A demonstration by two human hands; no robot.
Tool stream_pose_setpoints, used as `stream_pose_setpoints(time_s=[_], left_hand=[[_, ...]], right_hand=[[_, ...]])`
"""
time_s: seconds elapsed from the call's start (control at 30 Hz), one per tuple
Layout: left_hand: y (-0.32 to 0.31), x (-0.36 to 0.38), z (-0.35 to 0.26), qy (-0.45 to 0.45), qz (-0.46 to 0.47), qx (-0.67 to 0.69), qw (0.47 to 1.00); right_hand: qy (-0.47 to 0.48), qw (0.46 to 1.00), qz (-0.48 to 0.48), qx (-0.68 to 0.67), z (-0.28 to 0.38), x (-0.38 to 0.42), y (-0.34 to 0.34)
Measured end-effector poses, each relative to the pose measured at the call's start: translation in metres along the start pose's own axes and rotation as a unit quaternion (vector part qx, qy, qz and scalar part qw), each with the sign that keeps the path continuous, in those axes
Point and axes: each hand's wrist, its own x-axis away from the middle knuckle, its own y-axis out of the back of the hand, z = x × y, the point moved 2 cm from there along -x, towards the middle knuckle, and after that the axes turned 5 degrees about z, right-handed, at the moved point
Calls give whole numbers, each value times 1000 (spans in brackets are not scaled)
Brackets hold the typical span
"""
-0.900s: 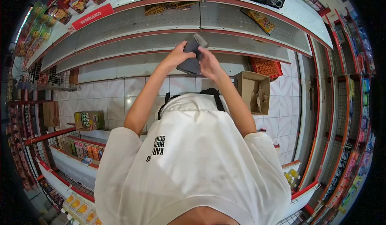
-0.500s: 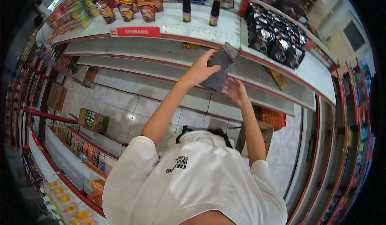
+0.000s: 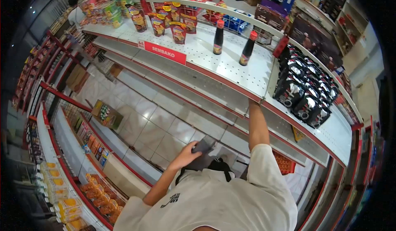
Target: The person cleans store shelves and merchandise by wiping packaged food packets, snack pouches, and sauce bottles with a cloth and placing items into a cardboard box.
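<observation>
My left hand (image 3: 186, 156) is closed around a dark grey folded cloth (image 3: 203, 147), low in front of my body. The thumb lies across the cloth, whose lower part hangs near my waist. My right arm (image 3: 258, 127) reaches under the top shelf (image 3: 231, 72), into the gap above the lower shelf. The shelf's edge hides my right hand, so its fingers and anything in them cannot be seen. Above that arm, several black shiny packs (image 3: 305, 90) stand on the right-hand top shelf. Two dark sauce bottles with red caps (image 3: 247, 49) stand to the left of them.
Several red and yellow pouches (image 3: 178, 33) and stacked cups (image 3: 113, 12) sit farther left on the top shelf, above a red SEMBAKO sign (image 3: 165, 52). An open carton (image 3: 106, 114) lies on the tiled floor. Another stocked shelf (image 3: 99, 198) runs along my left.
Both hands were together on the cloth at the shelf front. The left has brought it down toward my body; the right has let go and reached under the top shelf. My view has turned.
</observation>
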Motion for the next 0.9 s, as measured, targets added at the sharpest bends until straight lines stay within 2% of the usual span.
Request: stream_pose_setpoints(time_s=[0.07,0.1,0.17,0.27,0.4,0.57,0.7,0.77,0.9], left_hand=[[4,20,22,22,-56,45,997],[7,31,22,21,-68,41,997],[16,48,17,91,-137,32,986],[31,64,43,124,-172,5,977],[43,76,44,122,-221,-38,967],[43,78,36,131,-211,-96,964],[32,66,30,148,-168,-56,973],[27,58,24,81,-158,-95,980],[26,53,16,70,-119,-83,987]], right_hand=[[-24,994,84,-63,17,-5,43],[-41,993,97,-61,15,-9,41],[-66,991,109,-52,8,-16,25],[-92,989,111,-45,3,-23,5],[-115,985,111,-62,4,-27,-6],[-135,981,109,-81,7,-25,-18],[-150,978,107,-97,14,-29,-28],[-158,976,106,-105,18,-31,-32],[-171,972,95,-133,23,-32,-46]])
